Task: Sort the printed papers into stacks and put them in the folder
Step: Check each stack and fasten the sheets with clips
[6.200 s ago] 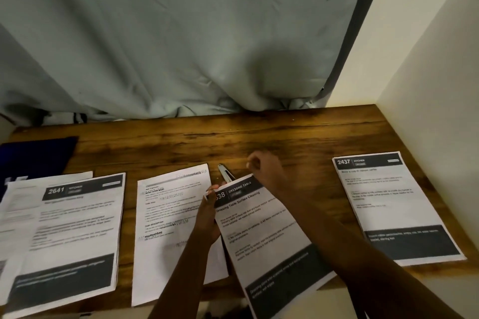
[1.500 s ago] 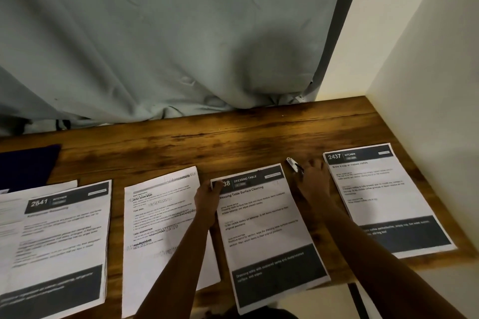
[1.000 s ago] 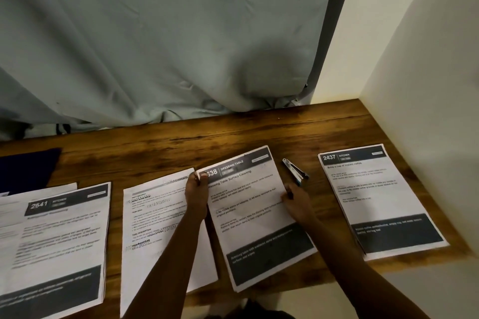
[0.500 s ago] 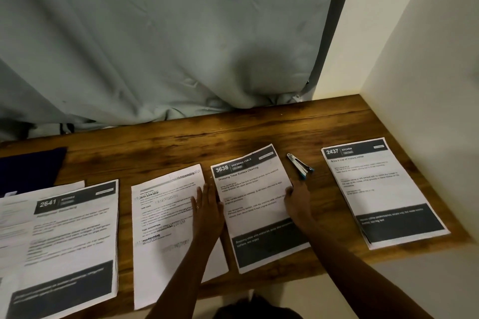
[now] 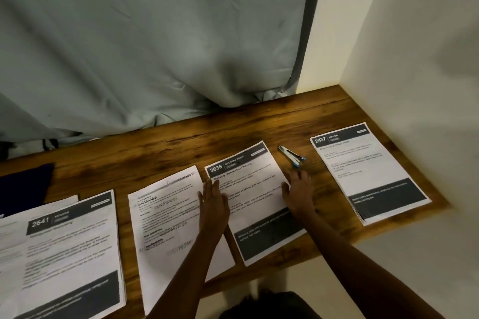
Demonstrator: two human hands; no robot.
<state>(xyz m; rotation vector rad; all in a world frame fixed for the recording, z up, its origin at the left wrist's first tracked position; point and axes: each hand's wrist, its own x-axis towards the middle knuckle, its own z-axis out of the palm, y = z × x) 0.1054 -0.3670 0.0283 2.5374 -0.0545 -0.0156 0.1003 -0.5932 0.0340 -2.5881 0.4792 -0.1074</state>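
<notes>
Several stacks of printed papers lie in a row on the wooden table (image 5: 160, 153). The "3638 Dressing Table" stack (image 5: 255, 194) lies in the middle, slightly tilted. My left hand (image 5: 213, 204) rests flat with straight fingers on its left edge, overlapping the plain text sheet (image 5: 166, 225) beside it. My right hand (image 5: 298, 190) lies flat against the stack's right edge. The "2437 Kitchen" stack (image 5: 368, 171) sits at the right, the "2641 Kitchen" stack (image 5: 67, 248) at the left. A dark blue folder (image 5: 23, 186) lies at the far left.
A small stapler (image 5: 291, 156) lies on the table between the 3638 and 2437 stacks. A grey curtain (image 5: 155, 41) hangs along the table's back edge. A cream wall (image 5: 414, 59) closes the right side. More white sheets (image 5: 39, 204) poke out behind the 2641 stack.
The 3638 stack was held up and tapped, then laid flat on the table. Both hands let go and now rest flat at its left and right edges.
</notes>
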